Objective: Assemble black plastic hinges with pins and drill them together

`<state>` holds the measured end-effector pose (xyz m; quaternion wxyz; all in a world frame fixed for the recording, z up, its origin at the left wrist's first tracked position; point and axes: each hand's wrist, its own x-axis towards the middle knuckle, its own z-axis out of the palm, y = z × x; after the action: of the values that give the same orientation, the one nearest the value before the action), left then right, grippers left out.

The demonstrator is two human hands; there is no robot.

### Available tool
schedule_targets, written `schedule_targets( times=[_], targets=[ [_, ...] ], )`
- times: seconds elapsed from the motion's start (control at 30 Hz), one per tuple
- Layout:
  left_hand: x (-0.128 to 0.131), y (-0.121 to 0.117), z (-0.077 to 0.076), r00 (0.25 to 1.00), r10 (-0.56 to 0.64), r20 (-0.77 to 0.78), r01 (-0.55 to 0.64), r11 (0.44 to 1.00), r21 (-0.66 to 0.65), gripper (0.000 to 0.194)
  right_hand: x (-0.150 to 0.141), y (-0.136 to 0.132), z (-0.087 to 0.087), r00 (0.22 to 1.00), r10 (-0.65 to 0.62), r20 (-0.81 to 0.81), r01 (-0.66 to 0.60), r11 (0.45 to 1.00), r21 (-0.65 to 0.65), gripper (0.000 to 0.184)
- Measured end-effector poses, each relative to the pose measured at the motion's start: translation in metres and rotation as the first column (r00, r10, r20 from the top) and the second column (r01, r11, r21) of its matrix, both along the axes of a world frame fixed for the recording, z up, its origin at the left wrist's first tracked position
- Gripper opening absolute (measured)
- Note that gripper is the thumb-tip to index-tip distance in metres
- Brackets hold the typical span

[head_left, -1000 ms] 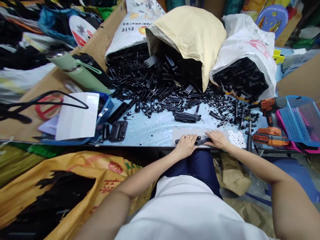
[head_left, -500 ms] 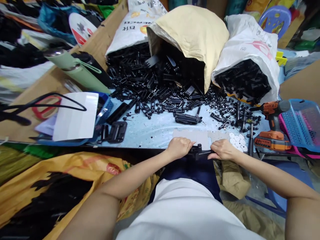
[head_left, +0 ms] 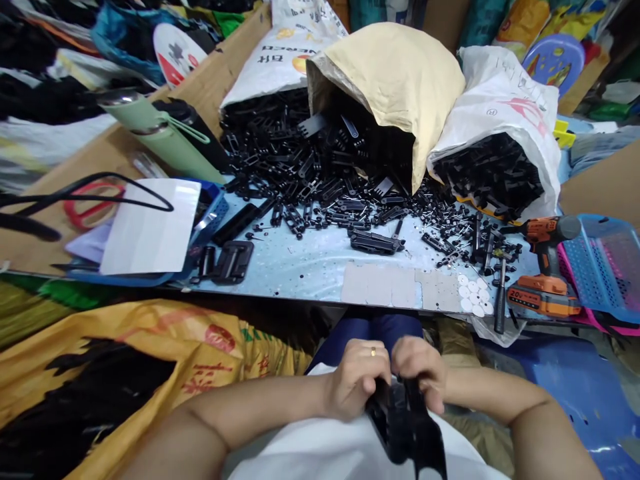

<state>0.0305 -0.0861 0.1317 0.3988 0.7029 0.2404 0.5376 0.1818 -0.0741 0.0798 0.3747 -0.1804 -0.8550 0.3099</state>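
Note:
Close to my white shirt, a long black hinged plastic part (head_left: 411,427) hangs between my two hands, its lower end pointing toward my body. My left hand (head_left: 359,379), with a ring on one finger, is closed around its left side. My right hand (head_left: 421,365) grips its upper right side, slightly blurred. Fingers hide the top of the part. Beyond the hands on the table lies a bundle of similar black parts (head_left: 376,241), with grey flat pads (head_left: 380,285) and round white stickers or discs (head_left: 475,295) along the front edge.
Loose black parts (head_left: 305,173) spill from sacks, including a beige sack (head_left: 395,67) and a white sack (head_left: 500,100). An orange cordless drill (head_left: 545,267) and a hammer (head_left: 500,293) lie at right. A blue basket (head_left: 215,217) stands left, and a yellow sack (head_left: 210,333) below.
Both hands have come back from the table edge toward my body and closer together, carrying the black part. It is now turned lengthwise toward me. The view has shifted slightly.

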Motion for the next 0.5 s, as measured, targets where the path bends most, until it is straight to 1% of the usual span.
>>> schedule_targets(
  times=[0.03, 0.07, 0.1, 0.13, 0.17, 0.2, 0.23, 0.27, 0.3, 0.33, 0.4, 0.43, 0.5],
  targets=[
    [0.005, 0.000, -0.004, 0.998, 0.055, 0.012, -0.055, 0.998, 0.030, 0.060, -0.009, -0.004, -0.015, 0.982, -0.177, 0.069, 0.177, 0.984, 0.013, 0.052],
    [0.008, 0.001, -0.009, 0.993, 0.114, 0.011, -0.114, 0.991, 0.070, 0.062, -0.017, -0.004, -0.028, 0.931, -0.347, 0.114, 0.346, 0.938, 0.024, 0.051],
    [0.011, 0.003, -0.015, 0.986, 0.170, -0.003, -0.168, 0.978, 0.128, 0.065, -0.023, 0.000, -0.038, 0.868, -0.477, 0.138, 0.477, 0.878, 0.033, 0.050],
    [0.013, 0.007, -0.022, 0.975, 0.220, -0.039, -0.208, 0.957, 0.202, 0.068, -0.027, 0.009, -0.044, 0.821, -0.556, 0.128, 0.557, 0.830, 0.031, 0.050],
    [0.013, 0.013, -0.031, 0.956, 0.277, -0.097, -0.239, 0.927, 0.288, 0.071, -0.028, 0.023, -0.047, 0.814, -0.572, 0.098, 0.573, 0.819, 0.026, 0.050],
    [0.013, 0.022, -0.040, 0.923, 0.346, -0.170, -0.265, 0.889, 0.372, 0.074, -0.027, 0.043, -0.046, 0.838, -0.542, 0.068, 0.542, 0.840, 0.027, 0.050],
    [0.011, 0.033, -0.050, 0.868, 0.421, -0.263, -0.280, 0.852, 0.442, 0.077, -0.023, 0.068, -0.042, 0.877, -0.479, 0.041, 0.477, 0.878, 0.046, 0.052],
    [0.009, 0.046, -0.059, 0.787, 0.505, -0.356, -0.303, 0.817, 0.490, 0.079, -0.017, 0.096, -0.035, 0.922, -0.379, 0.084, 0.373, 0.924, 0.079, 0.052],
    [0.007, 0.061, -0.067, 0.697, 0.547, -0.463, -0.302, 0.811, 0.502, 0.081, -0.009, 0.126, -0.028, 0.936, -0.311, 0.161, 0.294, 0.948, 0.124, 0.048],
    [0.005, 0.076, -0.074, 0.604, 0.521, -0.602, -0.257, 0.843, 0.472, 0.081, -0.002, 0.155, -0.019, 0.914, -0.305, 0.267, 0.268, 0.949, 0.168, 0.042],
    [0.002, 0.104, -0.083, 0.452, 0.420, -0.787, -0.137, 0.904, 0.404, 0.077, 0.014, 0.205, -0.005, 0.794, -0.362, 0.488, 0.270, 0.930, 0.250, 0.032],
    [0.003, 0.114, -0.086, 0.389, 0.369, -0.844, -0.079, 0.926, 0.368, 0.073, 0.022, 0.224, 0.001, 0.721, -0.356, 0.595, 0.232, 0.933, 0.276, 0.031],
    [0.006, 0.128, -0.087, 0.309, 0.331, -0.891, -0.013, 0.939, 0.344, 0.065, 0.035, 0.246, 0.008, 0.546, -0.344, 0.763, 0.169, 0.938, 0.302, 0.031]
  ],
)
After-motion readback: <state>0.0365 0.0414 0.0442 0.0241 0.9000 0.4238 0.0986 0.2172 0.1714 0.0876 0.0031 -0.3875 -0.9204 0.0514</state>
